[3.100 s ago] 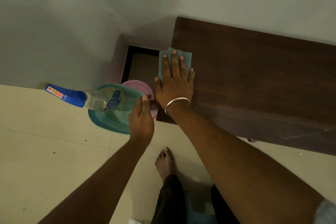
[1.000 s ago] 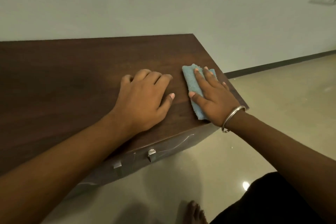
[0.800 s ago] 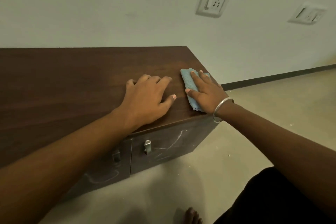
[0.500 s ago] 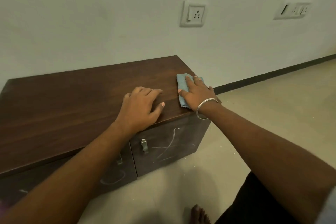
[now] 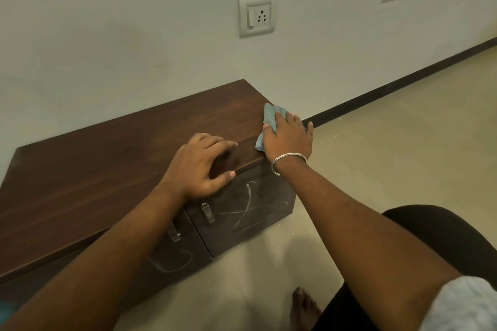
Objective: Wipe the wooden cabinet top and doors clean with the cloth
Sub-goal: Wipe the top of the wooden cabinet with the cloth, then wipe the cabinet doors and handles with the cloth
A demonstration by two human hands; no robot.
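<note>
The low wooden cabinet (image 5: 113,169) sits against the wall with its long axis running from the lower left up to the far right end, and its left end is cut off by the frame edge. The blue cloth (image 5: 269,121) is bunched up at the right end of the cabinet top, right by the front right corner, its long side lying roughly front to back along that end edge. The right hand (image 5: 289,137) is on top of it, fingers fairly straight and pressing down, so most of the cloth is hidden and only the far end and a bit of the left edge peek out. There's a thin metal bangle (image 5: 288,162) on that wrist. The left hand (image 5: 200,166) rests on the front edge of the top, fingers loosely curled, holding nothing, thumb hanging over the edge. Both doors (image 5: 242,209) have pale chalky scribbles, just loops and crossing strokes, not readable as any writing. The left arm covers part of the left door and one metal handle (image 5: 207,212) shows clearly.
</note>
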